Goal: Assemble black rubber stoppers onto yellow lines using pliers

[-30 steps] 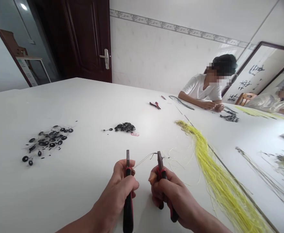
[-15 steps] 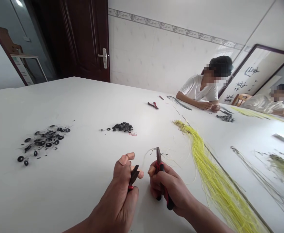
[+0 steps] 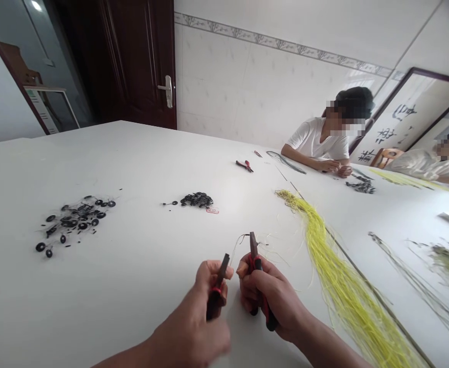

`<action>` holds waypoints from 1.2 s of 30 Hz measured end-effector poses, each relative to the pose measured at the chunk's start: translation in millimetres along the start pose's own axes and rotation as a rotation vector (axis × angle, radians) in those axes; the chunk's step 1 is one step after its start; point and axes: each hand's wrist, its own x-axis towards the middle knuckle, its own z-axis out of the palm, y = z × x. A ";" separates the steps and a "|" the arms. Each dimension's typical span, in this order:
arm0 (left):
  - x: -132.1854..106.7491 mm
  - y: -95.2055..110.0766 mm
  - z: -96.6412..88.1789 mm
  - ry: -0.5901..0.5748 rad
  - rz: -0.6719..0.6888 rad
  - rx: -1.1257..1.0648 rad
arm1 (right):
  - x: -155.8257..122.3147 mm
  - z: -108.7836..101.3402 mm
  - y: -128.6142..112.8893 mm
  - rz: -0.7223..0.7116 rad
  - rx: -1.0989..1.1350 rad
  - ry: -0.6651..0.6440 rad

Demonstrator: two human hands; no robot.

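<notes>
A large white table point(image 3: 94, 163) fills the view, backed by a white tiled wall point(image 3: 270, 92) with a grey leaf-patterned border, a dark wooden door point(image 3: 140, 61), and a tall dark-framed mirror point(image 3: 412, 112). A co-worker in a white T-shirt point(image 3: 316, 140) is seated at the far edge, with both hands brought together over the tabletop.

A long bundle of yellow fibres point(image 3: 343, 286) is laid out to the right. Two heaps of small black rings are spread to the left, a larger heap point(image 3: 74, 220) and a smaller heap point(image 3: 196, 200), with a small pink tag point(image 3: 212, 210) just beside the smaller one. A small pair of red-handled pliers point(image 3: 244, 165) lies further off.

Near the table's front edge, the left hand point(image 3: 189, 332), slightly blurred, is closed around a first pair of red-and-black pliers point(image 3: 217, 286), tilted up and to the right, tip apart from everything. The right hand point(image 3: 270, 299) is closed around a second pair of red-and-black pliers point(image 3: 255, 266), its long axis nearly upright and its tip pointing away from the person. A thin pale wire point(image 3: 240, 240) curves out beside that tip; whether it is clamped there cannot be told.
</notes>
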 end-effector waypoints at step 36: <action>-4.0 -8.8 14.5 -0.088 0.195 -0.067 | -12.9 3.5 7.0 0.012 -0.046 -0.016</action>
